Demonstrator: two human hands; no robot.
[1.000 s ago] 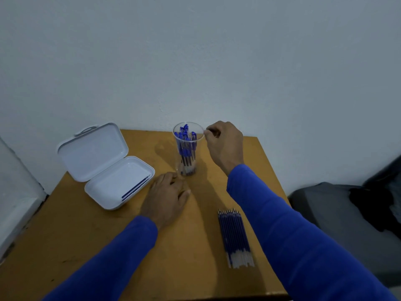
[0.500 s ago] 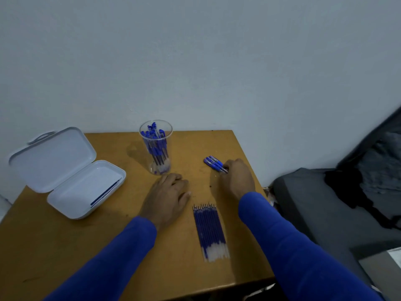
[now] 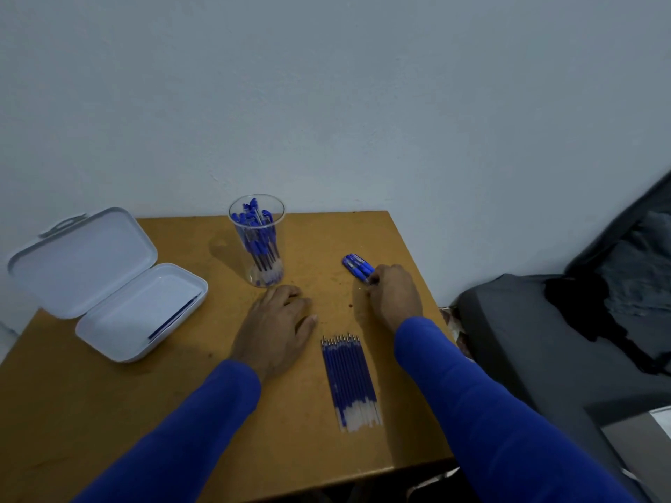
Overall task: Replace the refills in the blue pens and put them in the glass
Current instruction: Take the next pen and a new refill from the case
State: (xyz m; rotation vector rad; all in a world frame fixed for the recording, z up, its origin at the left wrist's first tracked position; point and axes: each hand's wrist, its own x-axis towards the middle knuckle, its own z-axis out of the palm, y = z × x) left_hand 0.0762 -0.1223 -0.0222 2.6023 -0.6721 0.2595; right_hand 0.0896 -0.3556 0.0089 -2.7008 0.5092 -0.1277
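A clear glass (image 3: 257,241) with several blue pens stands at the back middle of the wooden table (image 3: 109,412). To its right lie a few blue pens (image 3: 357,266) in a small bunch. My right hand (image 3: 394,295) is curled over their near ends and its fingertips pinch them. My left hand (image 3: 277,326) rests flat on the table just in front of the glass, holding nothing. A row of several blue refills (image 3: 350,381) lies side by side between my forearms.
An open white plastic case (image 3: 105,281) sits at the table's left, one blue refill (image 3: 174,317) lying in its tray. The wall is right behind the table. A dark bag or seat (image 3: 566,321) lies past the table's right edge.
My right hand has left the rim of the glass and come down to the right onto the bunch of pens. The camera view has swung right. My left hand has stayed put.
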